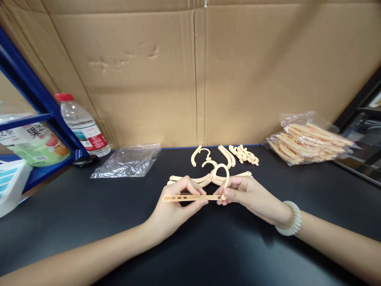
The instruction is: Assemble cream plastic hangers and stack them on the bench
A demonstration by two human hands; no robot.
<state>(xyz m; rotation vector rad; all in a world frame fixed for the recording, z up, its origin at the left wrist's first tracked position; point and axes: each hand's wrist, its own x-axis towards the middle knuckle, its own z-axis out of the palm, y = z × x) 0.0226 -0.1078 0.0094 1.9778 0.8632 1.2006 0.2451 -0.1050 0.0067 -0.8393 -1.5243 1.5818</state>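
Note:
Between finger and thumb, my left hand [181, 198] pinches a pale peach plastic hanger arm [175, 198], held level with its slotted edge toward me. My right hand [241, 192] is closed on a curved hanger hook [222, 169] of the same colour. The hook's base meets the right end of the arm; whether the two are joined I cannot tell. Behind my hands, hangers with hooks and arms [193, 179] lie on the black table [190, 250], partly hidden by my fingers.
Loose hanger arms [228, 156], a hook [205, 153] and a pile of small hooks [244, 154] lie farther back. A bag of hanger parts [309, 141] sits at right. An empty plastic bag [126, 161] and a water bottle [85, 127] are at left, before a cardboard wall [143, 79].

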